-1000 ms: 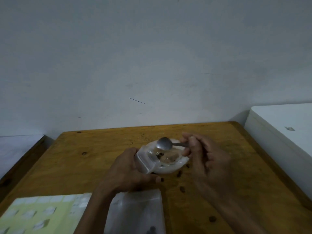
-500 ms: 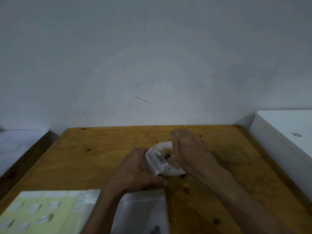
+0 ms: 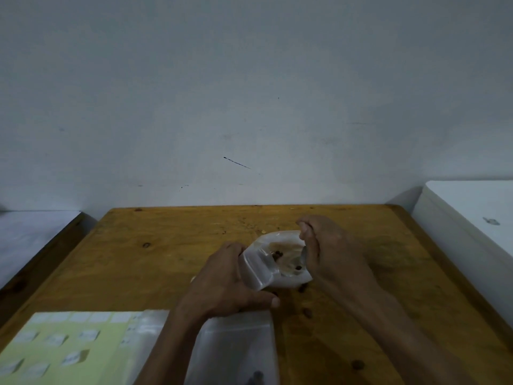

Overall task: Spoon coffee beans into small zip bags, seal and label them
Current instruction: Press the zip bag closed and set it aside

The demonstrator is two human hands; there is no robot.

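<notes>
My left hand (image 3: 227, 284) grips a small clear zip bag (image 3: 256, 270), holding its mouth beside a white bowl (image 3: 288, 279). The bowl holds a few dark coffee beans (image 3: 277, 255). My right hand (image 3: 330, 245) is over the bowl's right side with its fingers curled round a metal spoon (image 3: 304, 252), whose bowl end dips into the white bowl; most of the spoon is hidden by the hand.
Loose beans (image 3: 307, 312) lie on the wooden table (image 3: 166, 262). A yellow label sheet (image 3: 55, 348) sits at the near left, next to a stack of clear zip bags (image 3: 236, 348). White surfaces flank the table on both sides; a grey wall stands behind.
My right hand has lowered the spoon from above the bowl's rim down into the bowl. My left hand keeps holding the zip bag in about the same place.
</notes>
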